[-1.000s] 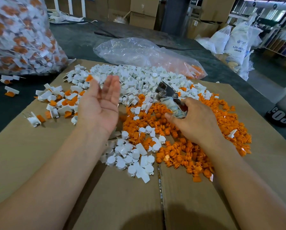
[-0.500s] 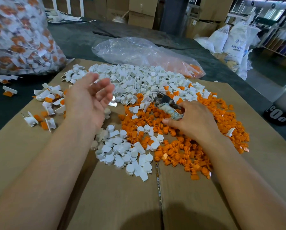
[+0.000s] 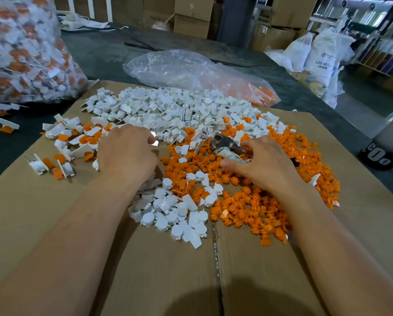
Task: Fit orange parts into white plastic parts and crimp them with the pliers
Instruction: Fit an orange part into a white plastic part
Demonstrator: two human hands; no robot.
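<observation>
Head view: the right grip [image 3: 263, 165] lies palm down on the orange parts [image 3: 248, 208], its fingers curled round the wrapped handles of the pliers [image 3: 222, 142]. The metal head of the pliers points toward the white plastic parts [image 3: 168, 110]. The left grip [image 3: 127, 153] rests knuckles up at the white heap's near edge with its fingers curled under. Whether it pinches a piece I cannot tell. Everything lies on a cardboard surface [image 3: 54, 213].

Right grip [image 3: 263, 166] holds pliers [image 3: 224, 144] over orange parts [image 3: 248, 208]; left grip [image 3: 127, 153] on white parts [image 3: 168, 108].
</observation>
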